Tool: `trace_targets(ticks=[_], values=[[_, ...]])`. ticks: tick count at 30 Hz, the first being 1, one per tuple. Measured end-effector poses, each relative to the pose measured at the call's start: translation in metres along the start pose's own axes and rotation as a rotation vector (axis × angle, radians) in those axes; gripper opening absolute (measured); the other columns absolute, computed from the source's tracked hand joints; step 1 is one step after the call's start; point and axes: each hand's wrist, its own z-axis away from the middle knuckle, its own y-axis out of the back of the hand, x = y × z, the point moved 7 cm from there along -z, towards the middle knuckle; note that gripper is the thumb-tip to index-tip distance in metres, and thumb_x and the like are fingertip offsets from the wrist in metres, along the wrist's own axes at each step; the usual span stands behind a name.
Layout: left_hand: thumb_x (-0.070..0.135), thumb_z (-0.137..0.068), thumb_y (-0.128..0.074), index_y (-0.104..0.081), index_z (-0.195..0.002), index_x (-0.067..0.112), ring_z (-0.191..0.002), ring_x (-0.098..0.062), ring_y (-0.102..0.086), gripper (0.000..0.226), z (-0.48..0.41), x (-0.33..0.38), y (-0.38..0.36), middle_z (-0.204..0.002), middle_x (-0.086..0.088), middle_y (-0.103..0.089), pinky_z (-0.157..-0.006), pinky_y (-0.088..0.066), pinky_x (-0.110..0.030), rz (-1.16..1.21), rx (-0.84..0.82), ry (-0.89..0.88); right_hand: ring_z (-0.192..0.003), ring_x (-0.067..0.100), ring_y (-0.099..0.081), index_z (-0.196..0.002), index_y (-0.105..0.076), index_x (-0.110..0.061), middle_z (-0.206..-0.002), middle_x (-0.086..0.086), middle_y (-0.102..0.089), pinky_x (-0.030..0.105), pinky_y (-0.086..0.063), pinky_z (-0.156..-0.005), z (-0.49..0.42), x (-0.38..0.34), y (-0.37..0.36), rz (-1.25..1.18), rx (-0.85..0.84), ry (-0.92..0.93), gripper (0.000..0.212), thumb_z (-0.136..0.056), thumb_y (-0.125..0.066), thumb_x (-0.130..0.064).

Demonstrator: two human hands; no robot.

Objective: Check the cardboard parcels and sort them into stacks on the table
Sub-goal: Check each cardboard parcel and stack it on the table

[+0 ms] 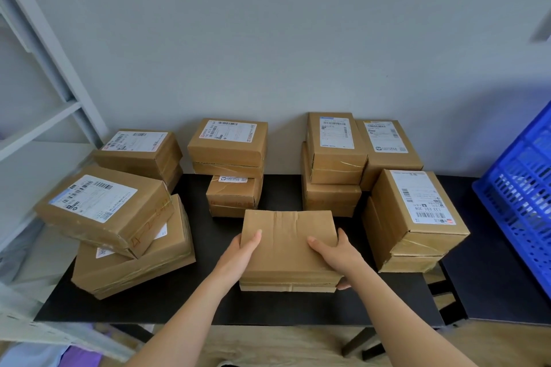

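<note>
Near front edge of black table (167, 304), centre: one parcel (287, 244), plain brown top up. Grip: left hand (238, 256) on its left side, right hand (337, 253) wrapped round its right near corner. Labelled stacks (228, 143) left, far, right; blue crate (521, 197) far right.

- A parcel-sorting or stock room: labelled cardboard parcels (228, 143) stacked across a black bench (134, 307).
- Blue plastic crate (521, 188) at 3 o'clock.
- White shelving (38, 128) at 9 o'clock.

left hand (238, 253): gripping, thumb on top | right hand (338, 255): gripping, thumb on top
</note>
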Motion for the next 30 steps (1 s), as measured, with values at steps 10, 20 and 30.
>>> trace_targets(ticks=[10, 20, 30], values=[[0.085, -0.059, -0.031, -0.027, -0.146, 0.030, -0.135, -0.027, -0.036, 0.103, 0.007, 0.033, 0.007, -0.146, -0.002, -0.039, -0.112, -0.028, -0.053, 0.075, 0.029, -0.048, -0.125, 0.027, -0.046, -0.149, 0.009, -0.035, -0.148, 0.001, -0.034, 0.036, -0.047, -0.087, 0.012, -0.030, 0.012, 0.164, 0.067, 0.174, 0.121, -0.063, -0.066, -0.075], [0.090, -0.067, -0.012, -0.028, -0.145, 0.034, -0.134, -0.029, -0.038, 0.097, 0.020, 0.052, 0.032, -0.144, 0.003, -0.044, -0.108, -0.028, -0.053, -0.392, 0.239, -0.203, -0.113, 0.024, -0.055, -0.149, 0.009, -0.038, -0.148, 0.002, -0.034, 0.036, -0.057, -0.082, 0.019, -0.047, 0.016, 0.412, 0.033, 0.198, 0.121, -0.064, -0.072, -0.067], [0.088, -0.065, -0.006, -0.038, -0.136, 0.029, -0.113, -0.019, -0.056, 0.097, 0.027, 0.067, 0.043, -0.121, 0.007, -0.055, -0.089, -0.045, -0.035, -0.726, 0.351, -0.187, -0.081, 0.013, -0.067, -0.151, 0.008, -0.027, -0.149, 0.003, -0.037, 0.027, -0.057, -0.069, 0.028, -0.058, 0.035, 0.443, 0.125, 0.175, 0.120, -0.064, -0.051, -0.085]])
